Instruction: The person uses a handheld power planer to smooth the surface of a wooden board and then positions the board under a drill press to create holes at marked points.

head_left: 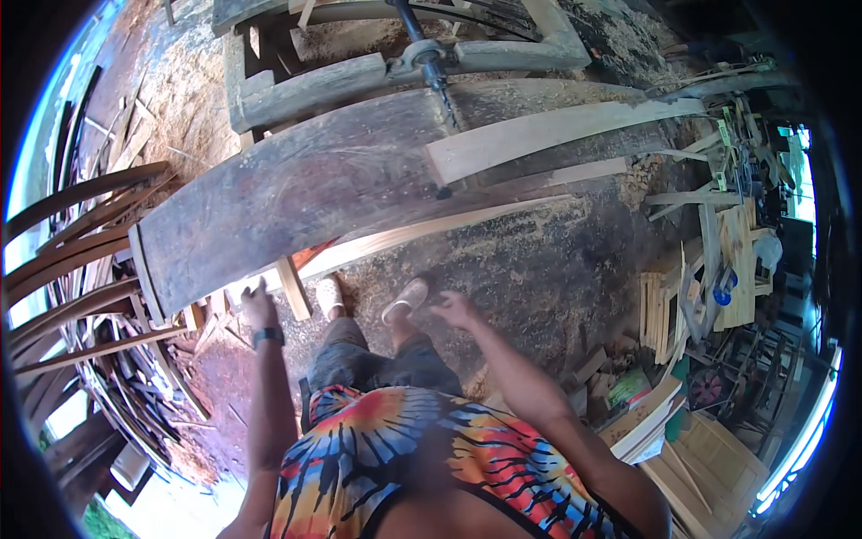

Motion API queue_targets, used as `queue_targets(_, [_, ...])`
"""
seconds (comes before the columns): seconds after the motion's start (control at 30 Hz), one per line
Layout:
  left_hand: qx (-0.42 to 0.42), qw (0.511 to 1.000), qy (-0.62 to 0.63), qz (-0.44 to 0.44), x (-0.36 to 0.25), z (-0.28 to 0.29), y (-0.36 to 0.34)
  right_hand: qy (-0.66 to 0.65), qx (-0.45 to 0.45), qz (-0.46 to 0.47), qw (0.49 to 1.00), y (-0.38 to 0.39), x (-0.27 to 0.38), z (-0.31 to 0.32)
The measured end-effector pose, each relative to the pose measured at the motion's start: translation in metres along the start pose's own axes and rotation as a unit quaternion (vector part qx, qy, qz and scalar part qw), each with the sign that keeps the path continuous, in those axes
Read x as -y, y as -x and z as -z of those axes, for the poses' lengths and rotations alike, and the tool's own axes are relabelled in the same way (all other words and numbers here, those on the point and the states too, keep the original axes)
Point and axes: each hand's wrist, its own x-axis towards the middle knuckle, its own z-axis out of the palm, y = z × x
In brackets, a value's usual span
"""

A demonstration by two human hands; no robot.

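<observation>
My left hand point(259, 306), with a dark watch point(268, 336) at its wrist, hangs close to the front edge of a long worn wooden worktable point(287, 202). Its fingers are partly stretched out and nothing shows in them. My right hand point(456, 311) is held out over the floor, loosely open, apart from the table. On the table's right part lies a pale plank point(566, 135), its left end near a drill bit point(447, 106). The bit sits in a dark spindle point(429, 65) running through a heavy wooden frame point(323, 88).
Long pale boards point(431, 226) lie below the table's front edge, by a short wooden piece point(293, 289). Curved dark timber strips point(85, 242) pile up at the left. Stacked wood point(660, 314) and a panelled door point(718, 454) stand right. Sawdust covers the floor.
</observation>
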Motion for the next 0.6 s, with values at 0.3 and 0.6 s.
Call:
queue_targets(0.3, [0.136,0.876,-0.163,-0.433,-0.119,-0.191,0.153,-0.033,-0.175,0.003,0.984,-0.030,-0.071,0.166])
queue_targets(0.6, [-0.117,0.828,-0.346,-0.424,-0.249,-0.231,-0.073,-0.094,-0.412,0.008,0.906,-0.114,0.045,0.310])
